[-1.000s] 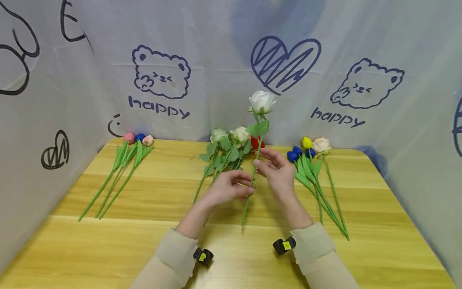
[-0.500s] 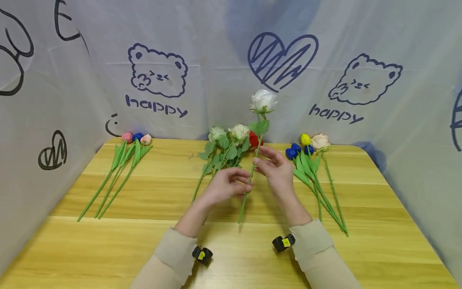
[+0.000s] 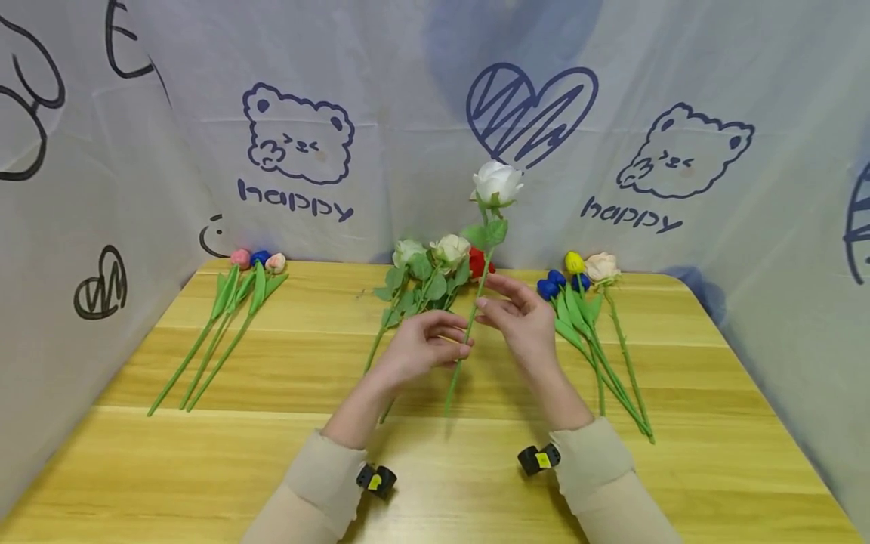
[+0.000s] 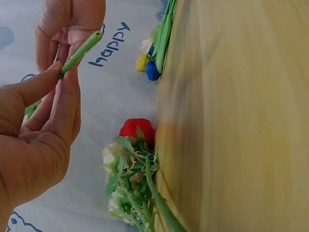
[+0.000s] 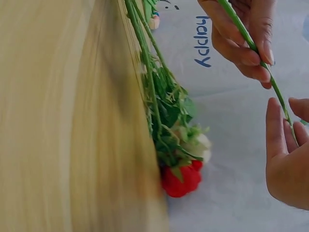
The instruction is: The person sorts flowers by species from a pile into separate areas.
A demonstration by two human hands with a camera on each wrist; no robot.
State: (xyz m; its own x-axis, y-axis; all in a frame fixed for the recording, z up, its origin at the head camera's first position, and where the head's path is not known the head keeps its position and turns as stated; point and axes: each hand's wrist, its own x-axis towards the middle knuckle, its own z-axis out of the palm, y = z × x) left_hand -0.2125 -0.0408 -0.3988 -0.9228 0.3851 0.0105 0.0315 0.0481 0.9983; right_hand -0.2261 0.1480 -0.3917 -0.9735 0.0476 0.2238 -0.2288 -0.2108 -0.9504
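Observation:
In the head view a white rose point(image 3: 498, 183) with a long green stem stands nearly upright above the table, leaning a little right. My left hand point(image 3: 424, 349) pinches the lower stem between thumb and fingers; the cut stem end point(image 4: 87, 48) sticks out past them in the left wrist view. Higher up, my right hand point(image 3: 522, 321) has its thumb and fingers around the stem, just below the leaves point(image 3: 488, 234). Behind the hands lie two cream-white roses point(image 3: 450, 253) and a red rose point(image 3: 479, 263), partly hidden by the held stem.
Three tulips point(image 3: 234, 302), pink, blue and pale pink, lie at the left of the wooden table point(image 3: 204, 476). At the right are blue tulips point(image 3: 547, 289), a yellow tulip point(image 3: 574, 262) and a pale peach rose point(image 3: 602, 267). A printed cloth point(image 3: 408, 166) hangs behind the table.
The white rose has tilted slightly, its bloom going a little up and right while the stem's lower end has shifted left. Both hands keep their hold; the flowers on the table have not moved.

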